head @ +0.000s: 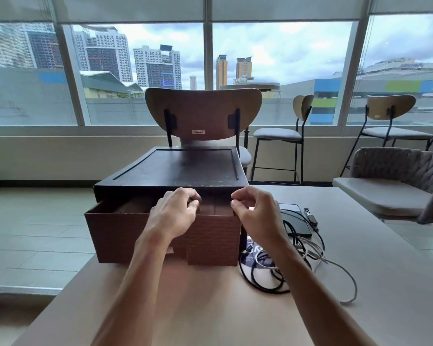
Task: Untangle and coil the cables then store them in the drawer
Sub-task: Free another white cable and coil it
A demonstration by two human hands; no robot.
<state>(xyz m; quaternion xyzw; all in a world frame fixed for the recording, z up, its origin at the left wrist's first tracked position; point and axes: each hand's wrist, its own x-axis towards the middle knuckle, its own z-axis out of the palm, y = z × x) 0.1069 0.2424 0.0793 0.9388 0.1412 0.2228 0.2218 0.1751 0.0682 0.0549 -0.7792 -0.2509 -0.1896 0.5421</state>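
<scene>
Cables (308, 250) right of hands (175, 212) (256, 213), drawer (125, 236) beneath

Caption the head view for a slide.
Left hand and right hand at the front rim of the open drawer; tangled cables lie on the table beside a phone.

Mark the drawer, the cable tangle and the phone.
drawer (115, 236): head view, bare left part of its brown front panel.
cable tangle (263, 263): head view, overlapping strands just right of the drawer.
phone (296, 221): head view, middle of its dark screen.
</scene>
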